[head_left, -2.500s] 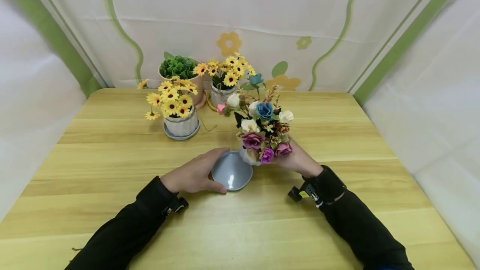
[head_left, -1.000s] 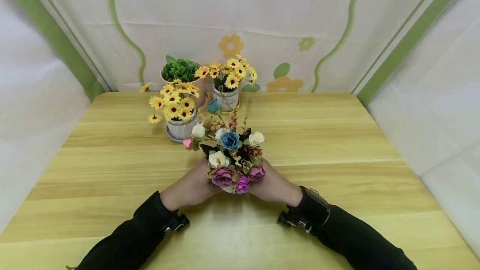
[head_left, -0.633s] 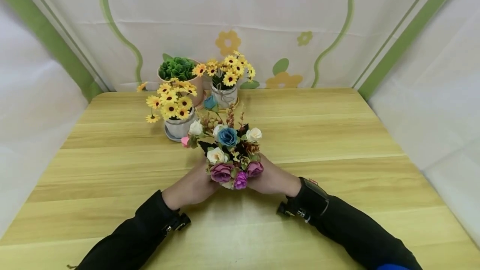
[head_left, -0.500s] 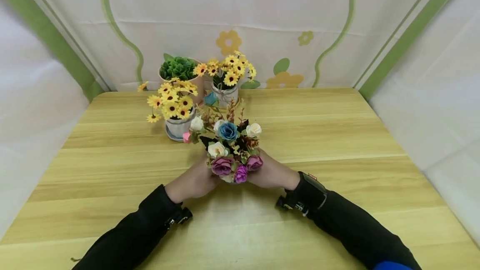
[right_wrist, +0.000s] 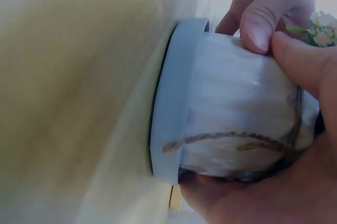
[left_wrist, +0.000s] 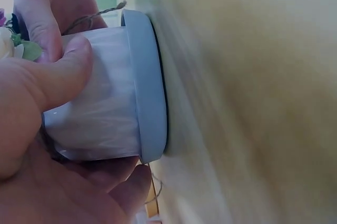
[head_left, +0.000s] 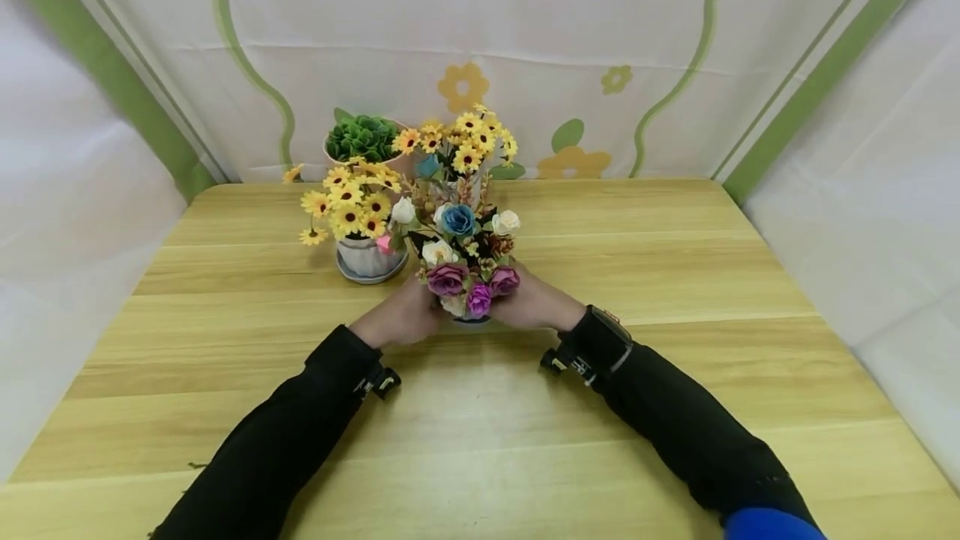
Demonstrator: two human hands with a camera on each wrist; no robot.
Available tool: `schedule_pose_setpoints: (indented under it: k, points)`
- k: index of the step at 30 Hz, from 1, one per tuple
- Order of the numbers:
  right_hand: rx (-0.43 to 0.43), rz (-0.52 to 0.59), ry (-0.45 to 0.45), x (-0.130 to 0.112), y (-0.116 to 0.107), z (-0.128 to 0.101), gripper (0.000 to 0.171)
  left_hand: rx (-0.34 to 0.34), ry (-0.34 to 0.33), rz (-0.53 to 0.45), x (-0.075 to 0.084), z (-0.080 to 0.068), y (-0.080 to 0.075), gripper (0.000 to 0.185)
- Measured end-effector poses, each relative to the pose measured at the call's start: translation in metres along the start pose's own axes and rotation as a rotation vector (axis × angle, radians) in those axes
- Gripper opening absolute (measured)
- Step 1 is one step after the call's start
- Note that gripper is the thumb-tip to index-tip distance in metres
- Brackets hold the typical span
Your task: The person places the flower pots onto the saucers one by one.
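Observation:
Both hands hold a white flowerpot (left_wrist: 105, 92) of artificial roses (head_left: 459, 221) in blue, cream and purple. My left hand (head_left: 408, 311) curls round one side, thumb on the pot's wall. My right hand (head_left: 534, 300) grips the opposite side, and the two thumbs lie close together in the wrist views. Beneath the pot is a blue-grey saucer (right_wrist: 176, 98), at the table surface; whether it fully rests there I cannot tell. A brown twine (right_wrist: 226, 139) hangs on the pot. From the head view, flowers hide most of the pot and the fingertips.
Close to the left stands a white pot of yellow daisies (head_left: 365, 257) on its saucer. Behind are a second daisy pot (head_left: 467, 158), partly hidden by the roses, and a green plant (head_left: 363, 138) in a pink pot. A patterned curtain (head_left: 555, 7) closes off the table's back.
Earlier the left hand held the saucer beside the pot in the right hand. The pot came onto the saucer, both hands gripped it, and it moved away from me, towards the daisies.

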State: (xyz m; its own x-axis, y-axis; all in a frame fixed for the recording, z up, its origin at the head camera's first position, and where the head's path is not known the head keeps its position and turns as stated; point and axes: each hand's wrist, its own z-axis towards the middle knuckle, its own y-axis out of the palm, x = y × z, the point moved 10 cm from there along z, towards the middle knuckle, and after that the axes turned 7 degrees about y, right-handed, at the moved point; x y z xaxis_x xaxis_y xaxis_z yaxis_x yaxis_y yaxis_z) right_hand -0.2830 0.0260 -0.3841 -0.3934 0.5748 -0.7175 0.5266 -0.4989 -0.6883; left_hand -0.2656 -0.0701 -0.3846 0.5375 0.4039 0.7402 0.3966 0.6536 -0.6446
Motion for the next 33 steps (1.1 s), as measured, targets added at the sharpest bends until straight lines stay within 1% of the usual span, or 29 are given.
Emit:
schedule_pose_setpoints:
  k: [3,6,9,11,17,22,24,29,33]
  points:
    - [-0.006,0.017,0.047,0.008,-0.006,0.008,0.049,0.006,-0.027,0.009,-0.006,0.008,-0.004,0.052]
    - [-0.005,0.032,0.067,0.014,-0.012,0.017,0.055,0.013,-0.041,0.023,-0.013,0.016,-0.008,0.048]
    - [-0.006,0.037,0.065,0.017,-0.016,0.025,0.058,0.014,-0.058,0.032,-0.019,0.022,-0.011,0.048]
    - [-0.004,0.048,0.069,0.019,-0.019,0.031,0.061,0.005,-0.083,0.047,-0.024,0.026,-0.013,0.047]
    - [0.006,0.067,0.121,0.026,-0.026,0.045,0.064,-0.012,-0.158,0.054,-0.037,0.035,-0.018,0.055]
    - [0.002,0.071,0.155,0.033,-0.03,0.056,0.058,-0.035,-0.227,0.044,-0.048,0.04,-0.021,0.059]
    - [0.001,0.067,0.151,0.034,-0.031,0.06,0.055,-0.045,-0.241,0.048,-0.051,0.042,-0.022,0.058]
    - [0.005,0.064,0.097,0.031,-0.033,0.069,0.055,-0.068,-0.28,0.079,-0.059,0.046,-0.027,0.057]
    - [0.009,0.091,0.132,0.035,-0.036,0.072,0.055,-0.066,-0.287,0.098,-0.061,0.05,-0.029,0.06]
